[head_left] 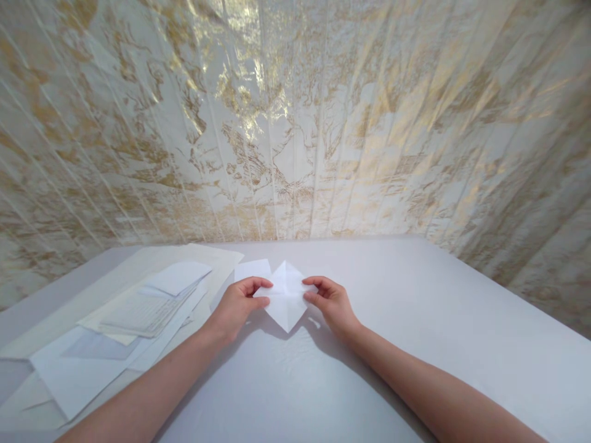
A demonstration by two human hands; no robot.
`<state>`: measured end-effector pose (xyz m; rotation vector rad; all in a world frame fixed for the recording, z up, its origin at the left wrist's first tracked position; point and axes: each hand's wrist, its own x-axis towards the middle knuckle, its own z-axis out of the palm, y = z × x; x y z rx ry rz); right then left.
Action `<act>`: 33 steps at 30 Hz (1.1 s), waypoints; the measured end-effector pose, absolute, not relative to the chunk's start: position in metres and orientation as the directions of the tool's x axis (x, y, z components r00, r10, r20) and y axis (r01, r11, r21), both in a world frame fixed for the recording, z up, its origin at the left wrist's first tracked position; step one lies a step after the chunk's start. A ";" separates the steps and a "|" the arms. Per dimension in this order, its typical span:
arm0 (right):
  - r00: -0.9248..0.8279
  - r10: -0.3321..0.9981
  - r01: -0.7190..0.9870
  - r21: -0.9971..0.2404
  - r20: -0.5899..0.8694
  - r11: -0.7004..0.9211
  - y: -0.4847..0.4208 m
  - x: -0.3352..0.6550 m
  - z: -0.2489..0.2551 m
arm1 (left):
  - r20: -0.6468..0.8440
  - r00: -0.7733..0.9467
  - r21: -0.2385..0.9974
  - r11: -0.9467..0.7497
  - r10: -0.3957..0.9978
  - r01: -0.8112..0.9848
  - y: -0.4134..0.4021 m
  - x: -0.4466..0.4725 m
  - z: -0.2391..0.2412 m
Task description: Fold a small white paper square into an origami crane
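Note:
A folded white paper (287,307), diamond-shaped with crease lines through its middle, is held just over the table in front of me. My left hand (242,303) pinches its left corner between thumb and fingers. On the opposite side, my right hand (330,301) grips the right corner in the same kind of pinch. One point of the diamond faces away from me and another faces toward me. Behind my left hand lies another white sheet of paper (252,269), partly covered by the hand.
Loose papers and envelopes (87,369) are spread over the left side of the white table (415,320), among them a sheet with printed lines (143,314). A white and gold patterned curtain (295,123) hangs along the table's far edge and around the right.

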<state>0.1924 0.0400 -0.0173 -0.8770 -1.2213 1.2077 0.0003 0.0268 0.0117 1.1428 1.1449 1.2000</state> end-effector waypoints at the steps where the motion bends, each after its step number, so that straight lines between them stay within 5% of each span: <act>1: -0.069 0.977 -0.221 -0.958 0.204 0.184 0.039 0.192 -0.016 | -0.036 0.038 0.995 0.040 0.999 -0.095 0.027 0.000 0.013; 6: -0.070 0.968 -0.309 -0.927 0.243 0.210 0.039 0.195 -0.013 | -0.023 0.031 0.991 0.027 0.999 -0.130 0.026 0.001 0.017; 13: -0.080 0.844 0.041 -0.844 0.531 0.535 0.044 0.202 -0.019 | 0.098 -0.122 0.995 -0.094 0.988 0.045 0.028 0.000 0.014; 20: -0.068 0.850 -0.010 -0.852 0.523 0.523 0.047 0.202 -0.024 | 0.002 0.048 0.996 0.002 0.999 -0.085 0.029 -0.001 0.007; 25: -0.134 0.823 0.020 -0.829 0.552 0.559 0.047 0.202 -0.026 | 0.171 0.067 0.960 -0.181 0.983 0.214 0.028 -0.003 0.009; 33: -0.263 0.718 0.204 -0.690 0.645 0.695 0.044 0.207 -0.021 | 0.491 0.261 0.657 -0.550 0.831 0.516 0.027 -0.008 0.008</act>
